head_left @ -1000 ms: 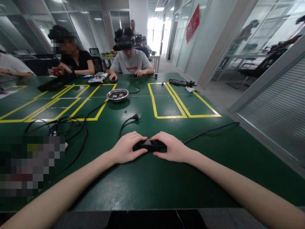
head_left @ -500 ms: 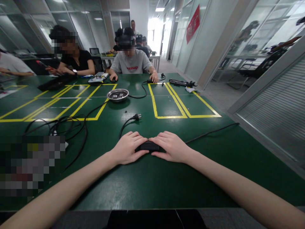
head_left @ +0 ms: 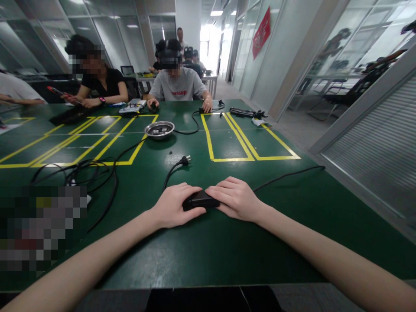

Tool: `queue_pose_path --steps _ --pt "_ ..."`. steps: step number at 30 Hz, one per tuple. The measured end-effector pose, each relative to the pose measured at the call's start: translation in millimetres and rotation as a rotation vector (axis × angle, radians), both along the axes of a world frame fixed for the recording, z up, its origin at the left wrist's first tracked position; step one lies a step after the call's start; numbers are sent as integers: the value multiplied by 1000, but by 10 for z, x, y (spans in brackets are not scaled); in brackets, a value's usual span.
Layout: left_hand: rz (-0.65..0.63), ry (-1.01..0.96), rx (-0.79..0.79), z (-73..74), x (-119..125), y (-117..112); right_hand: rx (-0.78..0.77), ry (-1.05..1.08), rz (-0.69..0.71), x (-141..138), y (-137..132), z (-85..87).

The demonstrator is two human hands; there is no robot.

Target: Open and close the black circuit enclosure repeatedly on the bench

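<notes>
Between my hands, low on the green table near its front edge, is a black power adapter (head_left: 202, 199). My left hand (head_left: 175, 204) grips its left end, thumb on the near side and fingers over the far side. Round the right end are the fingers of my right hand (head_left: 238, 199), its thumb partly hidden. A black cord with a plug (head_left: 185, 160) curves out past my left hand and lies just beyond it. On the right, another thin cable (head_left: 289, 177) runs from behind my right hand across the table.
A metal bowl (head_left: 159, 130) with small metal parts stands mid-table. Coiled black cables (head_left: 87, 171) lie at left, above a blurred-out patch. Yellow tape (head_left: 232, 160) marks rectangles on the green table (head_left: 182, 260). Across it sits a person in a grey shirt (head_left: 177, 84); a folded black tripod-like object (head_left: 247, 113) lies at right.
The adapter has turned in my hands, so a smoother face now shows instead of the ribbed-looking one. My right thumb has tucked in closer, and the left hand has shifted slightly.
</notes>
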State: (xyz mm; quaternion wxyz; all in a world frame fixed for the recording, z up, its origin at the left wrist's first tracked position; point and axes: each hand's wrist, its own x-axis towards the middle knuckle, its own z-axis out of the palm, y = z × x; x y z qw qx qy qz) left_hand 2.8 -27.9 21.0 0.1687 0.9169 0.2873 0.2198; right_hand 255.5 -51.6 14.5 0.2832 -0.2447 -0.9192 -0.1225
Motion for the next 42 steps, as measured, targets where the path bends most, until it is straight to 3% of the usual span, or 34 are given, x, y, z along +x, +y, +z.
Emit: queue_pose_path --steps 4,6,8,10,13,16,18,25,30,37,42 --pt "71 38 -493 111 26 -10 159 -4 28 -1 -18 -6" --pt "66 -39 -651 123 28 1 135 -16 -4 -10 -4 -20" --pt "81 -135 -694 103 21 12 21 -58 -51 -20 23 -27" --pt "106 -164 -621 64 9 14 -164 -94 -63 -28 42 -26" --pt "140 -100 -329 8 -5 6 -425 -19 -36 -42 29 -32" --pt "118 -29 -70 -29 0 -2 -513 142 -84 -65 -11 -74" --pt "93 -13 -16 -40 10 -3 -494 201 -100 -82 -25 -107" --pt "56 12 73 -50 15 1 -399 275 -58 -110 -19 -117" --pt "52 11 24 -65 8 -7 -352 252 -82 -116 -37 -126" --pt "63 27 -100 -10 24 -38 -506 178 -121 -109 -69 -70" --pt "88 31 -125 41 17 -56 -507 160 -109 -101 -82 -54"
